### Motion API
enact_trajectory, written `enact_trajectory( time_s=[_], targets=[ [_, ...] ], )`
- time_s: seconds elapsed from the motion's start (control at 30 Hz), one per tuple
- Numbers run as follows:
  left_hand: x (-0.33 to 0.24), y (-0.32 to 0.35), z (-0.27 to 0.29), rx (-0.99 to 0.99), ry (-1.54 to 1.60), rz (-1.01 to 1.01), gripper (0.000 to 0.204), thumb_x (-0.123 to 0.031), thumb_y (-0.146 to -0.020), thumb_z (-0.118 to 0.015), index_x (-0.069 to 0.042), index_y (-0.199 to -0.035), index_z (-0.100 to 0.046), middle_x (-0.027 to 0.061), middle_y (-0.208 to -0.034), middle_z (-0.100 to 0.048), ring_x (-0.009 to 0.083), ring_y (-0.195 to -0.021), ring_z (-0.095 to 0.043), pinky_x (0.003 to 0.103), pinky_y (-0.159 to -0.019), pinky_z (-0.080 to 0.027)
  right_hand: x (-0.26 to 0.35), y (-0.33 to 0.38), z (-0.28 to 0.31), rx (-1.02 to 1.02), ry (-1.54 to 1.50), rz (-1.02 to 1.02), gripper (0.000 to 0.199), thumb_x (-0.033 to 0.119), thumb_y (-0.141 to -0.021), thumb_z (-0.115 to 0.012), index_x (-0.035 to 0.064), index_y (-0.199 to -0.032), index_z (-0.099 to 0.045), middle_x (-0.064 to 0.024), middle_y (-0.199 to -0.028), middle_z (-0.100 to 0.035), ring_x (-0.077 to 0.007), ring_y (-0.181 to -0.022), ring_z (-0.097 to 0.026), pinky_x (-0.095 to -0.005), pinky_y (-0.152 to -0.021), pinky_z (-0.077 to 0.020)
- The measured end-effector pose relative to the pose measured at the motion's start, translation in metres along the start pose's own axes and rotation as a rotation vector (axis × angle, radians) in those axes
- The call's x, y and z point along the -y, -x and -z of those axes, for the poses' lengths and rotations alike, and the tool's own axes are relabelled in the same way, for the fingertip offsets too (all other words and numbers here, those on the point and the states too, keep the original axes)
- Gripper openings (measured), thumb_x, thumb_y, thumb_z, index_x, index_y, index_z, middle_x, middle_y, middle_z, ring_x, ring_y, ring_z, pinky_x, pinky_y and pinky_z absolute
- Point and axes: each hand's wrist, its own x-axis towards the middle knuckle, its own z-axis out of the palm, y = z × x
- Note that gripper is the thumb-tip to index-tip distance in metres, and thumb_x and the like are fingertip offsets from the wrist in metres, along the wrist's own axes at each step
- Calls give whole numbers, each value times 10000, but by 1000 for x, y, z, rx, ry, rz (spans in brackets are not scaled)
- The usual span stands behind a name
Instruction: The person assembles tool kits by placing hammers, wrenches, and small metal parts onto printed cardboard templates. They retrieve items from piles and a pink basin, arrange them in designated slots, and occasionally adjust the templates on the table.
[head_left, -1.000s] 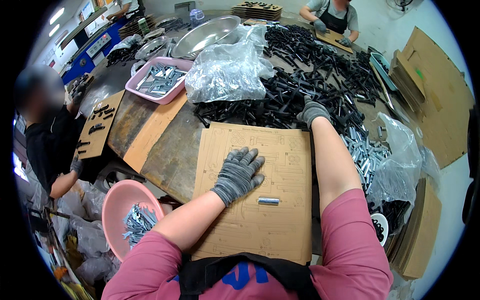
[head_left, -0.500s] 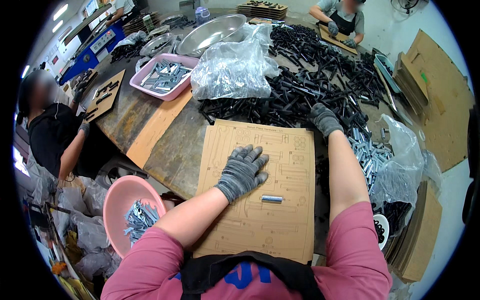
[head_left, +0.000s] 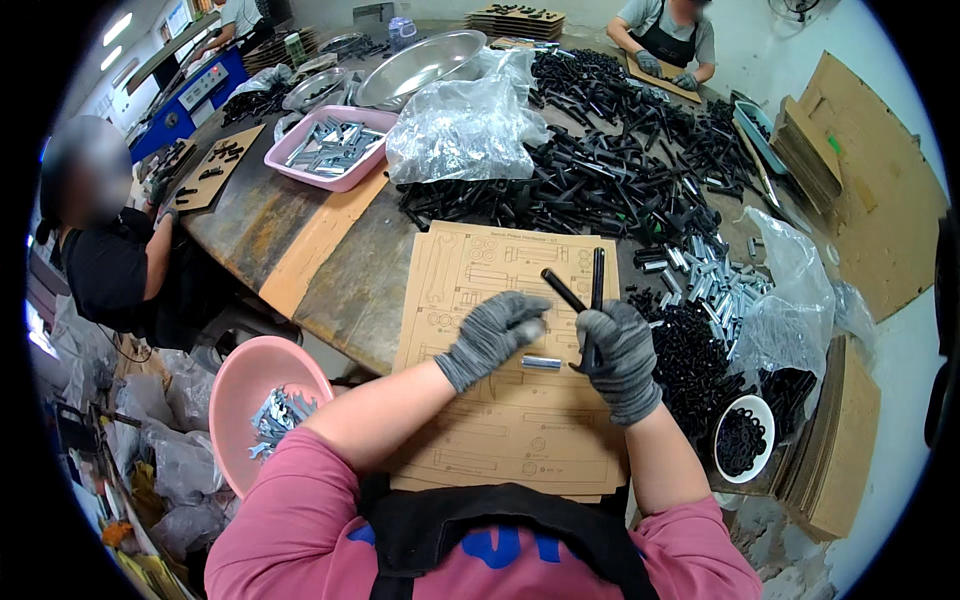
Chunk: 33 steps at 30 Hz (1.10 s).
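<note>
My right hand (head_left: 622, 362), in a grey knit glove, grips two long black bolts (head_left: 598, 278); one stands nearly straight up in the picture, the other slants to the left. Their lower ends are partly hidden by the glove. Across from it, my gloved left hand (head_left: 492, 340) hovers over the cardboard with fingers stretched toward the bolts, holding nothing. Beneath both hands lies a brown cardboard sheet (head_left: 455, 418) printed with outlines of hardware. One short silver metal tube (head_left: 541, 362) rests on it, between my hands.
A big heap of black bolts (head_left: 600, 170) covers the table beyond the cardboard. Silver tubes (head_left: 715, 290) and a white bowl of black rings (head_left: 743, 440) are at right. Pink tub (head_left: 328, 182) and pink basin (head_left: 222, 420) stand left. Co-workers sit left and far right.
My right hand has come back from the heap to the cardboard, now carrying two black bolts. My left hand has lifted off the sheet and shifted slightly right.
</note>
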Motion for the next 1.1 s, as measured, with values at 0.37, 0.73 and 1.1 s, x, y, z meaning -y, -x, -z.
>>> enact_trajectory(
  time_s=[0.37,0.73,1.1],
  targets=[
    [-45,31,-9,-18,770,279,361,-217,-815,-590,-6,-1089,-488,99,-942,-584,201,-901,-563,313,-814,-455,55,29,20,-128,-387,-278,255,17,-694,-601,118,-907,-503,-109,-793,-576,-268,-672,-574,-335,-580,-467],
    [-56,34,2,232,-116,98,337,-206,-801,-564,-42,-1094,-533,49,-811,-530,179,-674,-532,303,-654,-468,25,80,40,-399,-556,-545,226,23,-744,-613,80,-928,-495,-77,-890,-564,-157,-806,-552,-282,-737,-455],
    [-18,26,-61,215,-976,-450,229,-201,-717,-597,-107,-926,-598,42,-741,-571,217,-680,-547,355,-630,-432,24,86,46,-370,-451,-518,245,15,-705,-637,85,-904,-512,-74,-840,-560,-177,-731,-567,-278,-656,-469]
  ],
)
